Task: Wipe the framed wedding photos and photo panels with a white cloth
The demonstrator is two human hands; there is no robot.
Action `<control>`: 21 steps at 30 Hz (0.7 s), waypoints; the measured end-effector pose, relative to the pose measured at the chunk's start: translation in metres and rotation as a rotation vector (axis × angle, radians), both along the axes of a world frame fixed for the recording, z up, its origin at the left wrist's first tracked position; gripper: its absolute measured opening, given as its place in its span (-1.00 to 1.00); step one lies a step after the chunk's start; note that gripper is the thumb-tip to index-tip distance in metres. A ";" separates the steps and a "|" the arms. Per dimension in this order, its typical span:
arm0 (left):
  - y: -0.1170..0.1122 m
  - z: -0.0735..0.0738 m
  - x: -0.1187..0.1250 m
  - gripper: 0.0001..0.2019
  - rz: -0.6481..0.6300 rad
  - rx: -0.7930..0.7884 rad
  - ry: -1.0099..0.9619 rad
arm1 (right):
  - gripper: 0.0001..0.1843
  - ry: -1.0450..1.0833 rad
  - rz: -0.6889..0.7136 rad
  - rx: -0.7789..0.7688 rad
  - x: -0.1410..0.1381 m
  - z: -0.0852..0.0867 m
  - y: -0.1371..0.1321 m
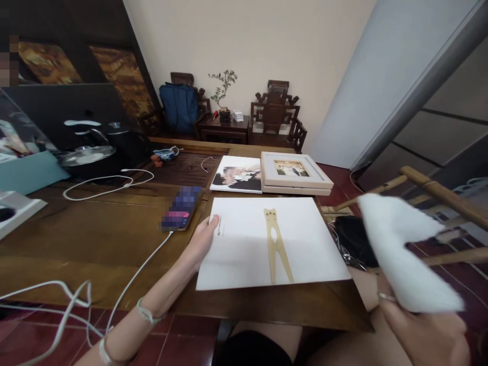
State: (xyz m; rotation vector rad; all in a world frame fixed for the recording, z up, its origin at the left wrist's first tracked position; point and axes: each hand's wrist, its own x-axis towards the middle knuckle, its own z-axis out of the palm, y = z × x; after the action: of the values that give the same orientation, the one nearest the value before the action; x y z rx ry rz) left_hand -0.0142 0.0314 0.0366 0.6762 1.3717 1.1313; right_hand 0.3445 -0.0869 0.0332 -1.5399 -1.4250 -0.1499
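My left hand grips the left edge of a large white album or board, thumb on top and the other fingers out of sight. A pale tan two-legged shape with small dark dots shows on its face; I cannot tell if it is printed or lying there. Off the table's right side, my right hand is closed around a crumpled white cloth or tissue, slightly blurred. Behind the album are a white photo print or book and pale wooden picture frames, stacked, with a photo in the top one.
Left of the album, a phone lies on the wooden table, joined to a white cable. A lidded pot and dark kettle stand farther left. A bamboo chair is on the right.
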 end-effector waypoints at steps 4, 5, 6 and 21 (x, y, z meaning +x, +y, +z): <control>0.012 -0.005 -0.002 -0.75 -0.010 -0.011 0.013 | -0.36 -0.453 0.379 -0.138 -0.002 0.000 0.007; 0.015 -0.007 -0.003 -0.75 -0.013 -0.011 0.016 | -0.34 -0.571 0.442 -0.160 -0.006 -0.001 0.011; 0.018 -0.008 -0.005 -0.74 -0.017 -0.010 0.020 | -0.33 -0.673 0.494 -0.185 -0.010 -0.002 0.015; 0.027 -0.014 -0.013 -0.54 -0.122 0.090 0.198 | -0.69 -0.648 0.695 -0.125 -0.045 -0.029 0.034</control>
State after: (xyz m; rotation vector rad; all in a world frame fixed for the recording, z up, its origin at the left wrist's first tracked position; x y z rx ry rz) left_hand -0.0272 0.0582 0.0229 0.9454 1.4310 1.0552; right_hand 0.2995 -0.0531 0.0037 -1.0350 -2.4449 -0.1417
